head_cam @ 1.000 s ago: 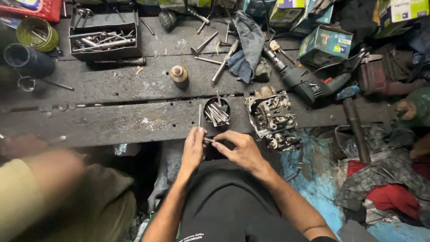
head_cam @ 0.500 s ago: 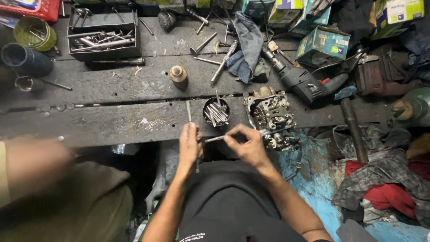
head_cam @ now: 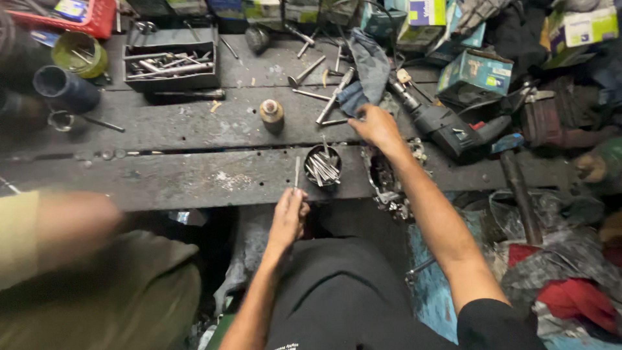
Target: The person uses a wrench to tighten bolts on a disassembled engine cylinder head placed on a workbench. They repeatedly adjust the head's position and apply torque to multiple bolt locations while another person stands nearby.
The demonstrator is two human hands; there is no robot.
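A thin metal rod (head_cam: 297, 172) is held upright in the closed left hand (head_cam: 288, 217) at the table (head_cam: 194, 175) edge, while the open right hand (head_cam: 376, 126) is stretched far beyond, toward the long bolt (head_cam: 334, 97).

The person is wearing a black short-sleeved top (head_cam: 350, 298) (small pale print showing at bottom centre); both forearms are showing bare, wearing no gloves.

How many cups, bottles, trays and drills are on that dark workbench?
Cups: 3 – yellow-green cup, dark blue cup, black cup of metal rods
Bottles: 1 – small brown bottle
Trays: 1 – black tray
Drills: 1 – power drill
Total: 6
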